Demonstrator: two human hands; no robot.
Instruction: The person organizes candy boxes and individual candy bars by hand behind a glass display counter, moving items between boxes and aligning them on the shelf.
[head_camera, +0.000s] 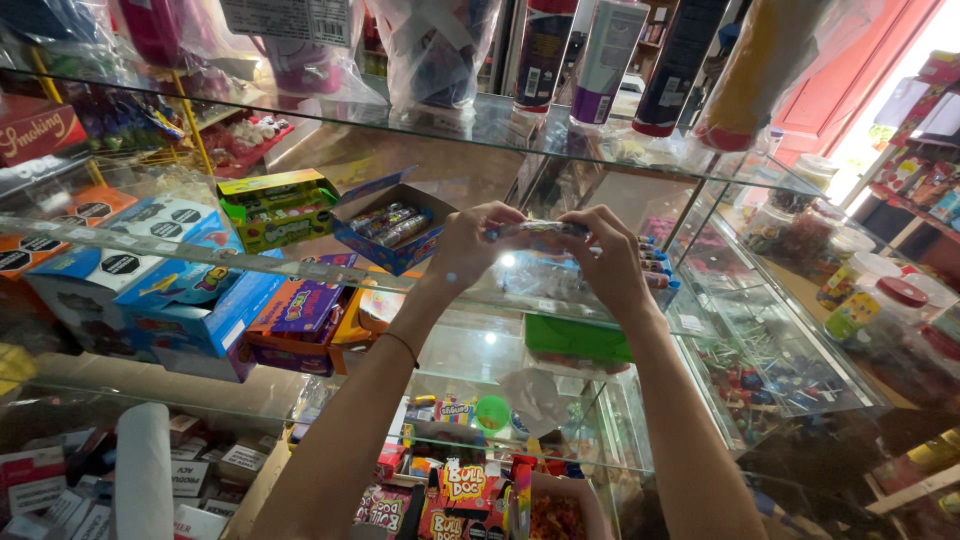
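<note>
While reaching up through a glass display case (600, 300), both arms raised from below. Left hand (470, 245) curled, fingers bent inward, pinching the left end of a small wrapped candy pack (540, 229). Right hand (608, 255) likewise curled, thumb and fingertips closed on the pack's right end, not spread. Pack held level between the two hands, just above the middle glass shelf (300, 268), and lit from beneath by a bright reflection. Just left of the candy pack, an open blue carton (392, 235) with foil-wrapped sweets lying inside, tilted on that shelf. Further left of the pack, a green and yellow box (278, 208). Just right of the pack, beside the right hand, a row of small tubes with blue and red caps (655, 268). Below the pack, on a lower shelf, a flat green box (578, 340). Above the pack, on the top glass shelf, several tall spray cans (605, 60) standing upright. Thin dark band (400, 345) around the left wrist.
</note>
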